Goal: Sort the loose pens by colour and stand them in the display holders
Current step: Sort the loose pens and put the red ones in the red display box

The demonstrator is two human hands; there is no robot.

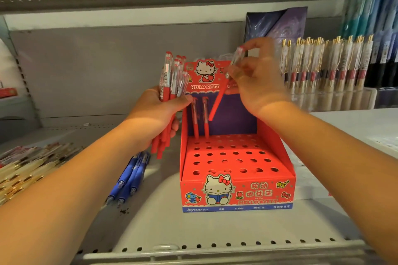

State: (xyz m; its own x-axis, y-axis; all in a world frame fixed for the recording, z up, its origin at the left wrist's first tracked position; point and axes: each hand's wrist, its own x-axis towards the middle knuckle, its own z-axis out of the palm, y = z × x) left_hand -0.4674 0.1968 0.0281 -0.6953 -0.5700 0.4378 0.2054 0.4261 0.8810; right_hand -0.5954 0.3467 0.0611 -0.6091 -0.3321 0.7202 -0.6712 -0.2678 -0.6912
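Observation:
A red cardboard display holder [267, 191] with rows of round holes stands on the shelf. Two red pens [200, 118] stand upright in its back row at the left. My left hand [155, 114] grips a bundle of several red pens [170, 84] just left of the holder. My right hand [256, 84] pinches a single red pen [217, 103] by its clear top. That pen hangs tilted, tip down, above the holder's back row. Several blue pens [129, 176] lie loose on the shelf to the holder's left.
A pile of cream and gold pens [30, 168] lies at the far left. Rows of gold-clipped pens [323, 64] stand in clear holders at the back right. A purple packet [277, 23] leans behind the holder. The shelf's perforated front edge [215, 245] runs below.

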